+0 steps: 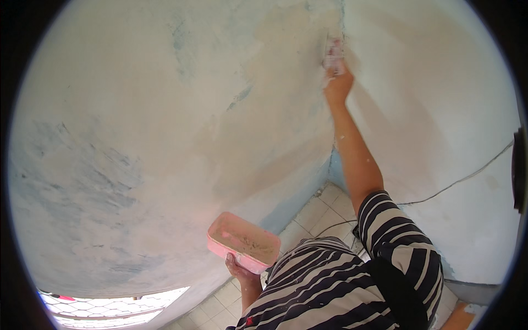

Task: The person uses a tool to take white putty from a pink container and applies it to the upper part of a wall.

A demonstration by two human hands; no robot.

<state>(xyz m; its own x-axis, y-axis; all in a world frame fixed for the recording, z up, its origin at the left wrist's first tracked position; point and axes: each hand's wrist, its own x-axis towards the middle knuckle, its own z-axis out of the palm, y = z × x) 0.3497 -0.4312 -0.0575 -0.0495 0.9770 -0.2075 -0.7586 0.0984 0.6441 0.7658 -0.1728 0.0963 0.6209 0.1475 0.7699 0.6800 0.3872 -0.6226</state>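
Note:
My right hand point(338, 85) is raised at the end of an outstretched arm, its fingers closed on a putty knife point(334, 54) smeared with pale and pinkish marks. The blade is against or very near the wall, just left of the inside corner; motion blurs it. Lower down, my left hand point(242, 272) grips a pink rectangular plastic tub point(256, 263) from its near side, with the thumb up on the wall of the tub. Greyish-beige putty point(245, 234) coats the inside of the tub. Patchy off-white filler covers the wall point(165, 154), with bluish-grey paint showing through.
A second wall point(440, 82) meets the first at the corner on the right. A thin cable point(462, 179) hangs across it toward a dark object point(518, 170) at the edge. Below lie pale floor tiles point(319, 212). At lower left is a bright window with a grille point(110, 308).

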